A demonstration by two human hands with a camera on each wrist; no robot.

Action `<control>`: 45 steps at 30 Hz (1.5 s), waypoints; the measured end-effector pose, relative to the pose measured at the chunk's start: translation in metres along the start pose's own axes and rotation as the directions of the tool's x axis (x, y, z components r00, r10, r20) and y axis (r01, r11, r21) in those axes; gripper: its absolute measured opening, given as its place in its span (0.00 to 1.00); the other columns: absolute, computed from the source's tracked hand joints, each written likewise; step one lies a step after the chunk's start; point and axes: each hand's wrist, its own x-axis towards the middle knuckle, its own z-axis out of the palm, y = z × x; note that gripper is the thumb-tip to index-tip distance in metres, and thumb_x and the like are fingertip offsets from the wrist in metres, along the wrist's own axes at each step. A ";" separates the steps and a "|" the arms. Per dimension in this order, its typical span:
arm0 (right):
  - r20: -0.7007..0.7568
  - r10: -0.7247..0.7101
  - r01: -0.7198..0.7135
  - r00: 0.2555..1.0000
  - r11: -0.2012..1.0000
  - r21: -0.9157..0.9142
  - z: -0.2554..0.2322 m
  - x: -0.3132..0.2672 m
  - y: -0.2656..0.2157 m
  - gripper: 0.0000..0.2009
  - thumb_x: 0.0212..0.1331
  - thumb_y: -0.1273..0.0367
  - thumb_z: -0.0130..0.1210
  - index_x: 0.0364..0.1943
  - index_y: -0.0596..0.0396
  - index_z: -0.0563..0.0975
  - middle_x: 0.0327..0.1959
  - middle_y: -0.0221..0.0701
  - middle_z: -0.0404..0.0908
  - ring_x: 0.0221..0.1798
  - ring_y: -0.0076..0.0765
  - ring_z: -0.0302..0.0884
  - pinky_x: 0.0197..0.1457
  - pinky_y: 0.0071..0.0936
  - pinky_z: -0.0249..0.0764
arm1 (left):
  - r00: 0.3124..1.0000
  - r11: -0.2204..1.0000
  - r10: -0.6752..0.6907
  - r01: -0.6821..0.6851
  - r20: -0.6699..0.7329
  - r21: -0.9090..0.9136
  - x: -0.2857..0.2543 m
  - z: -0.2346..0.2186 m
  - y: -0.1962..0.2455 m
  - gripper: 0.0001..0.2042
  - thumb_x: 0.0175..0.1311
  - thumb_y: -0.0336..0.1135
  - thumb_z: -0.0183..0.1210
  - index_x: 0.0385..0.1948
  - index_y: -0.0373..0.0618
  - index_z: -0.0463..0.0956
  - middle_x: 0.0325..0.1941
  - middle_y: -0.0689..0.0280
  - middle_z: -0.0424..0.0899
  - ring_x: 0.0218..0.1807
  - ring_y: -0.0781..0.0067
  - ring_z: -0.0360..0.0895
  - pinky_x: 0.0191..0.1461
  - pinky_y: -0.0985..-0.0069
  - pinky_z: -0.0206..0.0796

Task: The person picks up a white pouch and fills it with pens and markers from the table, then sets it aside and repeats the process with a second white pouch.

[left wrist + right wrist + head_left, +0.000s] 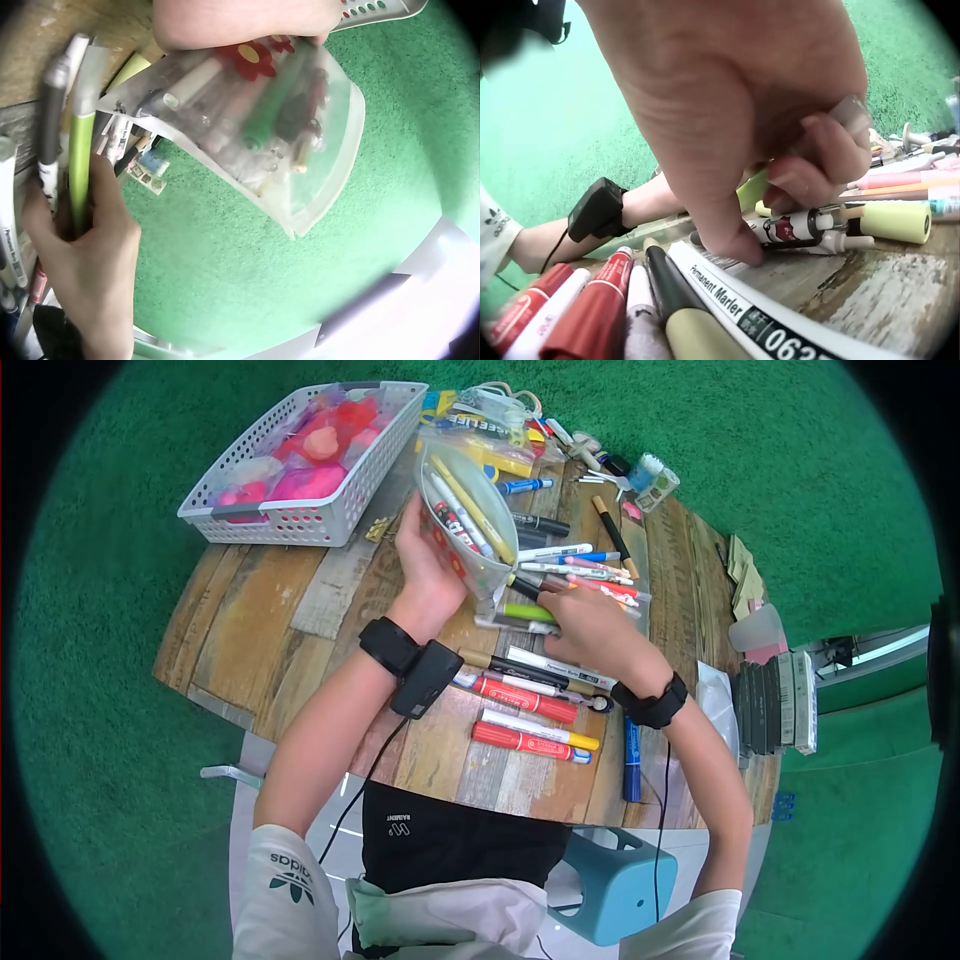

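Observation:
My left hand [430,565] holds up a translucent zip pouch [330,180] with red flowers printed on it. Its mouth gapes, and several pens show inside, including a long yellow one [472,510]. My right hand [600,632] is just right of the pouch, low over the table. Its fingers grip a lime-green marker [80,161] with a clear end, pointing toward the pouch. Beside that marker stands a dark-topped pen [51,112], also by the fingers. In the right wrist view, a cartoon-printed pen [791,226] lies at the thumb tip.
Nearest my body lie red markers [525,700], a white permanent marker [727,289] and other pens. More pens [575,570] spread beyond my right hand. A white basket [340,525] of pink items stands far left, a blue marker [632,760] and stacked boxes [775,705] at right.

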 end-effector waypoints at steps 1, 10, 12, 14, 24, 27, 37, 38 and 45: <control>-0.002 -0.002 0.002 1.000 1.000 -0.002 0.003 0.000 0.002 0.17 0.44 0.69 0.61 0.41 0.63 0.78 0.44 0.46 0.79 0.49 0.51 0.76 0.50 0.42 0.74 | 1.000 1.000 0.006 -0.006 -0.011 -0.001 0.000 0.000 0.001 0.25 0.70 0.54 0.41 0.58 0.45 0.70 0.55 0.59 0.78 0.55 0.59 0.76 0.59 0.60 0.68; -0.016 -0.014 0.011 1.000 0.991 -0.132 -0.019 -0.025 0.004 0.16 0.40 0.71 0.61 0.37 0.63 0.77 0.43 0.43 0.76 0.46 0.51 0.76 0.48 0.44 0.74 | 1.000 1.000 -0.002 0.002 -0.015 -0.004 0.004 -0.004 0.001 0.27 0.70 0.55 0.41 0.60 0.45 0.69 0.56 0.58 0.78 0.56 0.57 0.76 0.60 0.59 0.68; -0.076 0.038 -0.050 0.996 0.986 -0.156 -0.023 -0.034 0.004 0.14 0.40 0.74 0.59 0.35 0.65 0.76 0.40 0.45 0.76 0.42 0.52 0.78 0.46 0.43 0.75 | 1.000 1.000 -0.008 0.008 -0.024 0.008 0.004 -0.004 0.000 0.27 0.70 0.56 0.41 0.60 0.45 0.69 0.57 0.57 0.78 0.56 0.56 0.76 0.60 0.59 0.68; -0.219 -0.090 0.045 0.972 0.979 -0.200 -0.022 -0.038 0.018 0.15 0.42 0.74 0.58 0.37 0.65 0.75 0.39 0.45 0.75 0.40 0.55 0.77 0.45 0.44 0.75 | 1.000 1.000 -0.010 0.010 -0.001 -0.001 0.004 -0.005 0.000 0.28 0.70 0.56 0.41 0.60 0.45 0.69 0.56 0.56 0.78 0.56 0.56 0.76 0.61 0.59 0.67; -0.305 0.296 -0.174 0.905 0.913 0.370 -0.026 -0.049 0.049 0.16 0.55 0.72 0.55 0.45 0.67 0.67 0.26 0.53 0.75 0.30 0.60 0.76 0.35 0.44 0.70 | 0.997 0.997 -0.075 0.074 -0.022 -0.038 -0.001 -0.004 -0.006 0.23 0.69 0.56 0.47 0.54 0.49 0.74 0.54 0.67 0.79 0.57 0.67 0.74 0.64 0.64 0.63; -0.214 0.422 -0.196 0.881 0.737 0.646 -0.044 -0.042 0.034 0.13 0.60 0.71 0.53 0.46 0.64 0.69 0.22 0.39 0.74 0.22 0.31 0.74 0.26 0.30 0.68 | 0.997 0.998 -0.058 0.057 -0.047 -0.009 -0.004 0.000 -0.007 0.22 0.70 0.55 0.47 0.53 0.50 0.74 0.53 0.68 0.79 0.56 0.68 0.74 0.63 0.64 0.64; -0.124 0.393 -0.109 0.911 0.519 0.848 -0.085 0.008 -0.046 0.15 0.64 0.68 0.55 0.49 0.63 0.69 0.23 0.28 0.76 0.21 0.20 0.74 0.24 0.19 0.70 | 0.996 0.994 -0.085 0.085 -0.010 0.062 -0.028 0.021 -0.014 0.21 0.71 0.54 0.45 0.52 0.48 0.74 0.49 0.65 0.81 0.51 0.68 0.78 0.59 0.66 0.69; -0.125 0.390 -0.107 0.912 0.522 0.846 -0.083 0.013 -0.048 0.15 0.64 0.68 0.55 0.49 0.63 0.69 0.23 0.28 0.76 0.21 0.20 0.74 0.24 0.19 0.70 | 0.994 0.993 -0.106 0.107 -0.013 0.057 -0.029 0.022 -0.014 0.21 0.71 0.54 0.45 0.52 0.48 0.74 0.49 0.64 0.81 0.51 0.67 0.79 0.59 0.65 0.70; -0.269 0.359 -0.093 0.894 0.735 0.672 -0.065 0.028 -0.038 0.21 0.57 0.67 0.61 0.50 0.68 0.73 0.28 0.42 0.81 0.28 0.33 0.81 0.33 0.30 0.74 | 0.991 0.992 -0.125 0.126 -0.040 0.028 -0.032 0.018 -0.019 0.22 0.70 0.56 0.46 0.52 0.50 0.74 0.47 0.64 0.82 0.48 0.66 0.80 0.53 0.64 0.72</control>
